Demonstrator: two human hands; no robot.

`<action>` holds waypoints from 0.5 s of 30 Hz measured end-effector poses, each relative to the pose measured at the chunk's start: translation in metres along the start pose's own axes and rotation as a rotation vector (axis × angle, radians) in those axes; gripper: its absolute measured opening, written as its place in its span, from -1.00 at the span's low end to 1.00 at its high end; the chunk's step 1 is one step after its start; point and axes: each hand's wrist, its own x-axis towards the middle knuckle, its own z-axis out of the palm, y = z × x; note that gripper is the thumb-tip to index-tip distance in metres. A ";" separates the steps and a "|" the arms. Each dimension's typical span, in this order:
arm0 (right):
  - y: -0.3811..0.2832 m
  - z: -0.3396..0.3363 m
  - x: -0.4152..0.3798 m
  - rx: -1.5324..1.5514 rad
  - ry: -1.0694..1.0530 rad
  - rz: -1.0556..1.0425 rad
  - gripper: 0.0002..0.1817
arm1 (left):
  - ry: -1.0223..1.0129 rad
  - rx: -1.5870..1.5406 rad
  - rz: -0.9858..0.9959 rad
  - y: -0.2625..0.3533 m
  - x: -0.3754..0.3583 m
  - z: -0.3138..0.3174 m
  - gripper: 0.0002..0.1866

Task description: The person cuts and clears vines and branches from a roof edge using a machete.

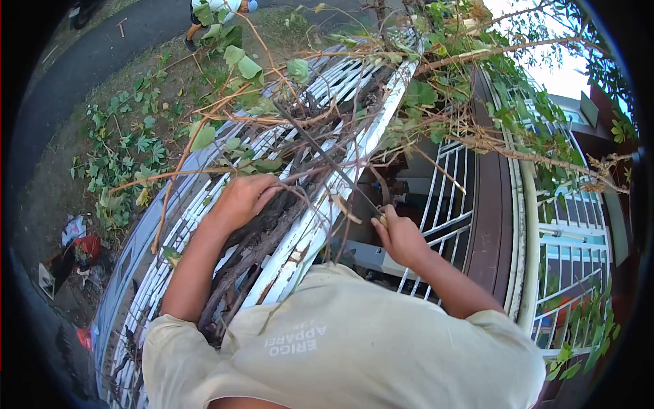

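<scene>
My left hand (246, 199) is closed round a thin woody vine (306, 174) above the white slatted structure (300, 262). To the right, my right hand (398, 235) grips the handle end of a long, thin dark blade (320, 151). The blade slants up and left from that hand, across the white rail and over the vines. Thick, tangled brown stems (255, 249) lie on the slats below my left hand. Leafy branches (248, 67) spread above both hands.
A person (219, 5) is at the top edge near the paved path (88, 58). Cut greenery (136, 146) and litter (87, 245) lie on the ground at left. A brown beam (487, 232), white railings (572, 255) and long branches (538, 160) stand at right.
</scene>
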 end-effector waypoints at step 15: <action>-0.031 -0.030 0.035 -0.274 -0.115 -0.161 -0.62 | -0.050 -0.254 -0.324 0.032 -0.001 0.002 -0.53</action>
